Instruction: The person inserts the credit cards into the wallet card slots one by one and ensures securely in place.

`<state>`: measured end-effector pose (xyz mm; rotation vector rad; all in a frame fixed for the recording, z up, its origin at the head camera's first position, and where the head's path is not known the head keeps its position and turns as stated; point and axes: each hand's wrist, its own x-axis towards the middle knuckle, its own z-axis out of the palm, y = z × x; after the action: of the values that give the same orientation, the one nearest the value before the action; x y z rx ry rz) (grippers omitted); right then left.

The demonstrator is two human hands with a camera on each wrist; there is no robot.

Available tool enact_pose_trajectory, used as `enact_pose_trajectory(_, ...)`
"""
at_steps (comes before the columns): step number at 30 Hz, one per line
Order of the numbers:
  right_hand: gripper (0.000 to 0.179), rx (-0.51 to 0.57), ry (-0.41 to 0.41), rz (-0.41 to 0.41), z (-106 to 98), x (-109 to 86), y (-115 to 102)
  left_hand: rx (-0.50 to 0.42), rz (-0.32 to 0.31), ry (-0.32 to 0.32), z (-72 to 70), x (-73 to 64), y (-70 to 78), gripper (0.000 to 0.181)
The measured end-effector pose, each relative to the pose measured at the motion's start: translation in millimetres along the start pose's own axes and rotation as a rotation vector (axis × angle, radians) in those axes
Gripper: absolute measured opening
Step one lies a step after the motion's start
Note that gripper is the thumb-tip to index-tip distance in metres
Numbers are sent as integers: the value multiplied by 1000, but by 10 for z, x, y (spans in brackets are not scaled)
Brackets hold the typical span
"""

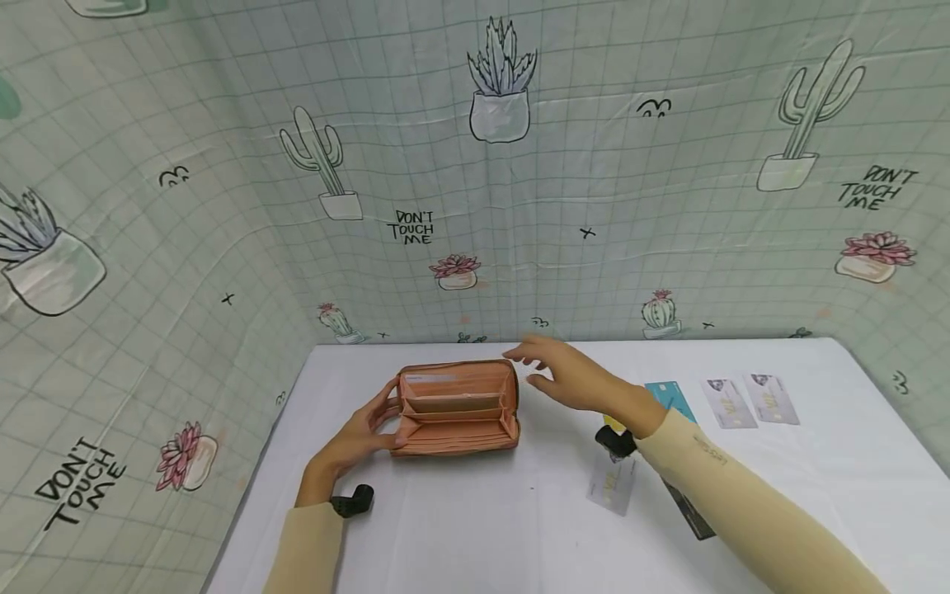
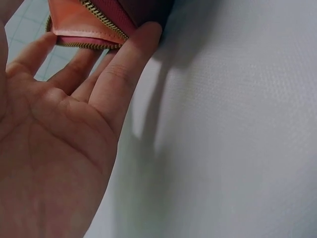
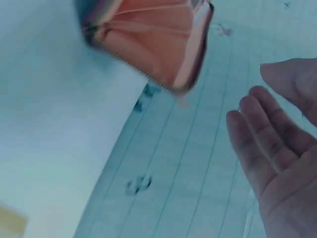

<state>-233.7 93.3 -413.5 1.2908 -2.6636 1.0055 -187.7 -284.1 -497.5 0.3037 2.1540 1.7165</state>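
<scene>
An orange zip-around wallet (image 1: 454, 432) stands unzipped and spread on the white table, its inner pockets facing up. My left hand (image 1: 358, 436) holds its left end, thumb at the front edge and fingers at the side and back. The left wrist view shows the brass zipper teeth of the wallet (image 2: 81, 24) at the fingertips. Just off the wallet's upper right corner, my right hand (image 1: 567, 375) hovers with fingers loosely bent and nothing in them. In the right wrist view, a gap separates that hand (image 3: 282, 148) from the wallet (image 3: 153, 44).
Right of the wallet lie a blue card (image 1: 671, 398), two silvery cards (image 1: 730, 404) side by side, another silvery card (image 1: 613, 487), and a dark card (image 1: 692, 513) partly under the right sleeve. A yellow card (image 1: 613, 423) peeks out by the right wrist. Patterned cloth (image 1: 594, 289) hangs behind the table.
</scene>
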Motion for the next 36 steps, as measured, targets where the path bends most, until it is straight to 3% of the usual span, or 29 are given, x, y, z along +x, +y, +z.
enact_pose_trajectory(9, 40, 93, 145, 160, -122, -873, 210, -13, 4, -16, -22, -16, 20, 98)
enact_pose_trajectory(19, 41, -21, 204, 373, -125, -1679, 365, 3, 8, -20, -20, -22, -17, 97)
enact_pose_trajectory(28, 42, -72, 216, 577, -151, -2163, 325, -11, 20, -20, 2, -2, -43, 96)
enact_pose_trajectory(36, 50, -164, 275, 702, -153, -2468, 331, -4, 30, -16, 19, 19, -28, 95)
